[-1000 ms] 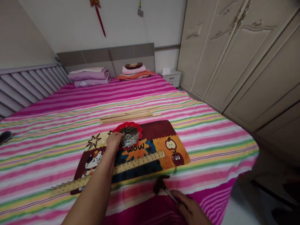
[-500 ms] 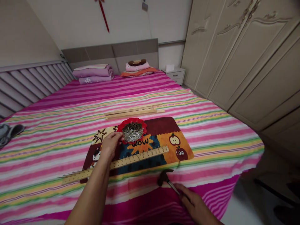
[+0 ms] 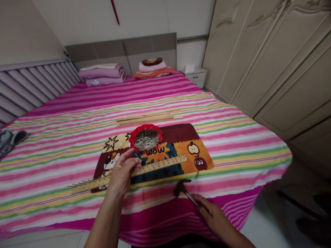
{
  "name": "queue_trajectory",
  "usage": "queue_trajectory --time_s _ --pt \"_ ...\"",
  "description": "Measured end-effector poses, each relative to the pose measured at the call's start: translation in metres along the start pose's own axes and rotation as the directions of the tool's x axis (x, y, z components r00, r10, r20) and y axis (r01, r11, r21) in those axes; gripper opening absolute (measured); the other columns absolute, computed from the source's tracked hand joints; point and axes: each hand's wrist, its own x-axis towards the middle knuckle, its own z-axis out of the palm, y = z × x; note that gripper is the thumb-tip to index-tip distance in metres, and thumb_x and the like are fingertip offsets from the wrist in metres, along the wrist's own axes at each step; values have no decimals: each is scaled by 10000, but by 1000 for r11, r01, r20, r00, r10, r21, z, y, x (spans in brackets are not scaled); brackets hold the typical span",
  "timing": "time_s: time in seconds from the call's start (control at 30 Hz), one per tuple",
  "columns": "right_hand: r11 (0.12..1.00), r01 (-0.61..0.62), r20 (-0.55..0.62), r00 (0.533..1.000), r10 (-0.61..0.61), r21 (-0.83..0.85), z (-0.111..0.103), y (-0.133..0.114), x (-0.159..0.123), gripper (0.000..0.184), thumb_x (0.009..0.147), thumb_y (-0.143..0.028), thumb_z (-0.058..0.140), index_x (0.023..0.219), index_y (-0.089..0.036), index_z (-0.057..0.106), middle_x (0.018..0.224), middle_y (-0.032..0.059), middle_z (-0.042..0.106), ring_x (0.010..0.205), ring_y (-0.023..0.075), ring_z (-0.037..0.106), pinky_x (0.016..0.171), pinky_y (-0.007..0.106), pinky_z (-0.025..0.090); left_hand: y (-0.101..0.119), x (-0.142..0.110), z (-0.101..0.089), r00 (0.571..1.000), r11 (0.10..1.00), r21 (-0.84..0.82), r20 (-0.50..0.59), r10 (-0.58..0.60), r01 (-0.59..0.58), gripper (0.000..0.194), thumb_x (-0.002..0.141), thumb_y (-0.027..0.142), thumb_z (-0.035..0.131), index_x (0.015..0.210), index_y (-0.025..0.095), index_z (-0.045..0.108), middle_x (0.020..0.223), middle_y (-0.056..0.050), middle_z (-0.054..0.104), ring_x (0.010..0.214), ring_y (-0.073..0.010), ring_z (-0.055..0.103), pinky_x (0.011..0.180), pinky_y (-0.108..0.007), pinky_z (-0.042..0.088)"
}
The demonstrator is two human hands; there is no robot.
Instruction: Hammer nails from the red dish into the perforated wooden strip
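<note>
My left hand is closed in a pinch on a thin nail, just above a long wooden strip. Rows of nails stand up from that strip, which lies slantwise over a patterned mat. Behind the hand, a red scalloped bowl holds many loose nails. My right hand grips the handle of a claw hammer, its dark head over the near side of the bed.
More wooden strips lie beyond the mat on the striped bedsheet. Folded bedding rests by the headboard. A wardrobe stands on the right, and a grey item lies at the left edge.
My left hand has drawn back from the bowl's edge toward the wooden strip, with a nail in its fingers. The right hand still holds the hammer. The view has tilted slightly downward.
</note>
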Motion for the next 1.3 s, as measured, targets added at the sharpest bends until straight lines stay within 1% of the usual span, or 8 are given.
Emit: queue_trajectory --time_s 0.07,0.2,0.47,0.6,0.7,0.87,1.1,1.3 --pt "1000 2 1 1000 -2 -4 0 1 0 434 841 -294 391 1185 -142 609 1060 88 705 949 227 660 876 340 502 -2 -6 -6 999 1000 22 -41 14 -13 569 483 277 778 1019 173 621 627 -4 653 500 -89 554 489 -180 471" --pt "1000 11 9 1000 -11 11 0 3 0 405 841 -262 389 1168 -166 608 959 60 728 836 210 678 784 315 532 1 -18 -17 995 997 41 -84 -54 58 424 422 315 795 785 128 681 697 -53 675 580 -122 604 562 -211 522" --pt "1000 11 -13 1000 -11 15 2 5 0 402 825 -242 415 1168 -179 615 1006 48 724 893 210 671 821 318 522 -12 -27 -20 991 987 91 -38 -130 133 489 376 347 857 785 142 685 658 -38 663 584 -141 615 563 -232 533" --pt "1000 -12 -18 1000 12 8 2 7 -1 417 819 -258 427 1176 -147 611 1063 81 707 944 223 660 851 325 508 -27 -27 -17 993 982 157 -82 -90 102 464 408 393 839 771 139 702 732 -34 676 519 -58 523 472 -144 456" --pt "1000 2 -10 1000 -2 17 0 5 -2 411 812 -247 429 1169 -159 613 1062 67 705 952 209 655 856 311 502 -39 -25 -13 988 985 145 -134 -71 90 485 399 412 831 779 141 698 891 -55 689 621 -81 577 544 -161 507" --pt "1000 2 -4 1000 -2 29 -2 -1 -2 405 815 -235 426 1168 -166 611 1002 55 720 859 202 671 807 320 519 -56 -20 -5 987 996 88 -161 -18 33 461 430 401 819 770 146 641 691 -19 655 649 -123 610 603 -216 534" --pt "1000 1 -4 1000 -1 17 -1 1 0 423 802 -230 411 1166 -145 610 1095 85 692 986 217 646 897 331 483 -71 -18 0 977 962 273 -205 63 -4 365 562 444 726 807 179 669 739 -7 670 666 -117 603 654 -219 495" --pt "1000 -13 14 1000 12 29 -1 -1 0 439 808 -229 395 1191 -148 594 1003 61 707 918 203 657 863 318 501 -77 -16 2 979 938 347 -193 67 4 346 587 460 687 812 198 666 750 -10 674 688 -142 604 679 -248 477"
